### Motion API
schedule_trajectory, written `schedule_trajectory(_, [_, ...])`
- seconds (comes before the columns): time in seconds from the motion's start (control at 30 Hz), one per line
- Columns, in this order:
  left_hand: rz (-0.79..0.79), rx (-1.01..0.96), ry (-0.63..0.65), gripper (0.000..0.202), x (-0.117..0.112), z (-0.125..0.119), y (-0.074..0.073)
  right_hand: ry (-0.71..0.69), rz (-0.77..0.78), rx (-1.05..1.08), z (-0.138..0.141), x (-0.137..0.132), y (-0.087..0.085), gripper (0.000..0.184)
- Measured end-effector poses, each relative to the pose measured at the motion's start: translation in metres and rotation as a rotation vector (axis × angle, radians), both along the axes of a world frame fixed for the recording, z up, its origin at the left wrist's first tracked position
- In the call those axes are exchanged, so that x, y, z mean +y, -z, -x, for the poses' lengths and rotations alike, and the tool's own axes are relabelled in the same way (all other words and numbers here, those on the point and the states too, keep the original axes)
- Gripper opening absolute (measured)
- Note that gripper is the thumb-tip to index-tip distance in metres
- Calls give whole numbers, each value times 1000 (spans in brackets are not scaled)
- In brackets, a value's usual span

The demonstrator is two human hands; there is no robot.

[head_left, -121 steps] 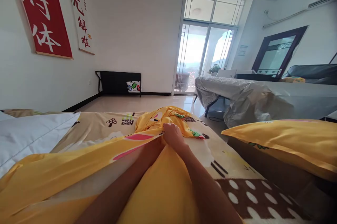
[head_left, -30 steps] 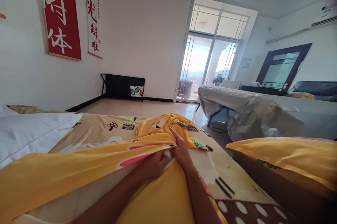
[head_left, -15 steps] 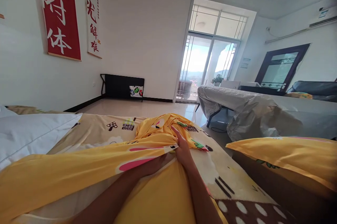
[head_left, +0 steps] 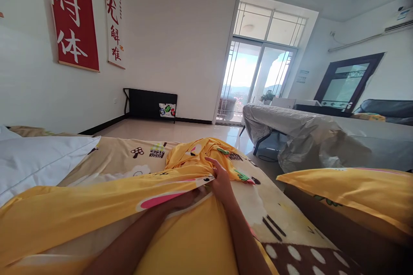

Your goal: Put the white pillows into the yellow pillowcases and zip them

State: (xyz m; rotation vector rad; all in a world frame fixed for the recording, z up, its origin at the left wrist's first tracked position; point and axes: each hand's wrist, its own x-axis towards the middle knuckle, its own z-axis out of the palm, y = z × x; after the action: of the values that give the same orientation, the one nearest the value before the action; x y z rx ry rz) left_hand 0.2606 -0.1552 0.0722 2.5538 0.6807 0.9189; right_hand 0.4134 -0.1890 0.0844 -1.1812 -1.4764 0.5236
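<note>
A yellow quilt cover (head_left: 97, 199) with rabbit and carrot prints stretches across the bed, its far part bunched in a heap. My right hand (head_left: 221, 182) is closed round the cover's edge beside the heap, thumb side up. Just left of it, my left hand (head_left: 193, 196) reaches in between two layers of the cover, closed on the fabric, its fingertips partly hidden by the folds. Both forearms extend forward over the lower yellow layer (head_left: 187, 240).
Beneath lies a beige patterned bed sheet (head_left: 258, 206). A white pillow (head_left: 41, 163) is at left, a yellow pillow (head_left: 361, 193) at right. Beyond stand a plastic-covered table (head_left: 290, 120), a black folded frame (head_left: 145, 105) against the wall, and glass doors (head_left: 254, 81).
My hands have shifted slightly left and back towards me, drawing the cover's edge along. The pink print on it has moved left. The camera view has tilted a little.
</note>
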Motion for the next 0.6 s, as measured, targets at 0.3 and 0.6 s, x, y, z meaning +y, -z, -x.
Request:
schedule_trajectory(0.3, [4, 67, 80, 41, -17, 5, -10, 37, -33, -108, -7, 11, 12, 73])
schedule_trajectory(0.6, [-101, 20, -146, 43, -25, 1, -8, 84, -42, -148, -9, 9, 11, 71])
